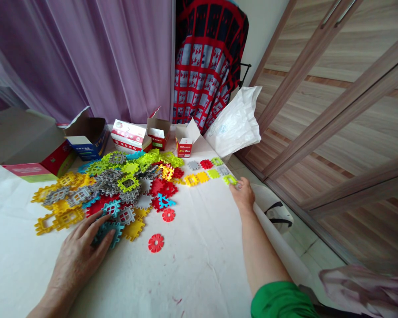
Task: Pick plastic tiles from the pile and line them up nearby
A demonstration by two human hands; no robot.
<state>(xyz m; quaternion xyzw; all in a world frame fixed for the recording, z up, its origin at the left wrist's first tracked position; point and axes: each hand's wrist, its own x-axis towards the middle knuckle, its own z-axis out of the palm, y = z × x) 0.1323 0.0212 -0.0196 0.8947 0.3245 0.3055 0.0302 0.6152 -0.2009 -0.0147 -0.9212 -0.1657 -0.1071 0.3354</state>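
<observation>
A heap of notched plastic building pieces [111, 181] in yellow, grey, green, red and blue spreads over the left and middle of the table. My left hand [82, 247] rests at its near edge, fingers stretched out and apart over a teal blue piece [116, 234]. To the right, small groups of pieces lie flat, among them a yellow square [203, 177] and a red piece [206, 164]. At the end of these, my right hand [244, 193] has its fingers closed at the edge of a lime green square frame piece [230, 179]; the fingertips are partly hidden.
Opened cardboard boxes, including a blue one [88, 141] and a red and white one [129, 136], line the table's back. A white plastic bag [234, 121] stands at the back right corner. Two red flower-shaped discs [151, 248] lie on the white tablecloth [199, 265].
</observation>
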